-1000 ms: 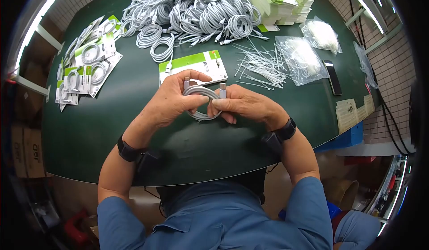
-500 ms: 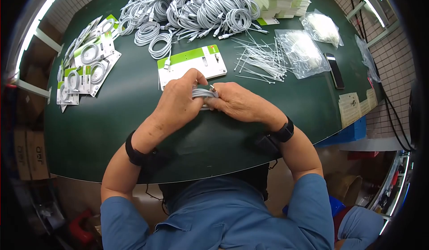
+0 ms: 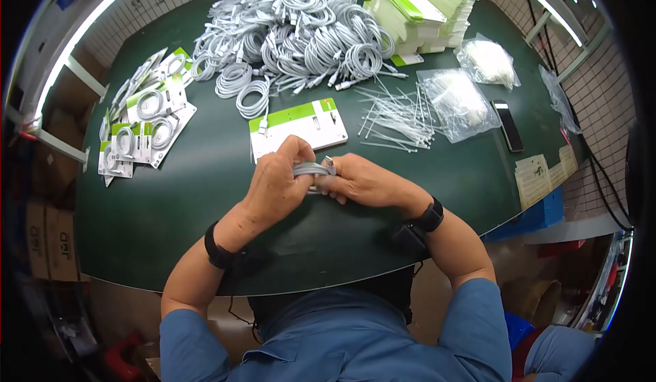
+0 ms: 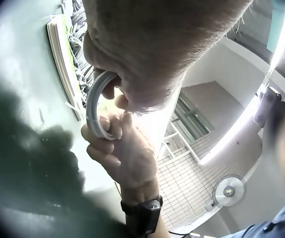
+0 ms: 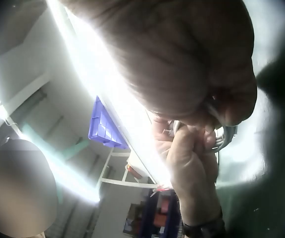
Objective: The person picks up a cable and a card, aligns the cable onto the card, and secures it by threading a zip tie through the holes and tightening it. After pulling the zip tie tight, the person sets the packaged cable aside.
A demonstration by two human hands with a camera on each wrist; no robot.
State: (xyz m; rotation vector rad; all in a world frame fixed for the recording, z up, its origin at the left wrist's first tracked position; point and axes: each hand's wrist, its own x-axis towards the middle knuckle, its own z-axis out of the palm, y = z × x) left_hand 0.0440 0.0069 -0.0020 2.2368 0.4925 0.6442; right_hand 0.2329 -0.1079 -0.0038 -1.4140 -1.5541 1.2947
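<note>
A coiled grey-white USB cable (image 3: 309, 169) is held between both hands above the green table, just in front of the printed cards. On its left side the left hand (image 3: 272, 180) grips the loops with bent fingers and thumb. The right hand (image 3: 370, 182) pinches the coil's other side, where a metal connector (image 3: 330, 161) sticks up by the fingers. Seen from the left wrist, the coil (image 4: 93, 101) is a bundled ring bridging the two hands. Fingers hide much of it in the right wrist view.
A large heap of coiled cables (image 3: 294, 33) lies at the back, beside stacked green-white cards (image 3: 410, 23). More cards (image 3: 301, 132) lie ahead of the hands. White cable ties (image 3: 400, 117), plastic bags (image 3: 458, 102) and a phone (image 3: 507, 126) are right; carded cables (image 3: 150, 105) left.
The coil has tipped from facing the head camera to nearly edge-on, and the hands have closed in around it. One connector that stood up at the left is now hidden by the left hand.
</note>
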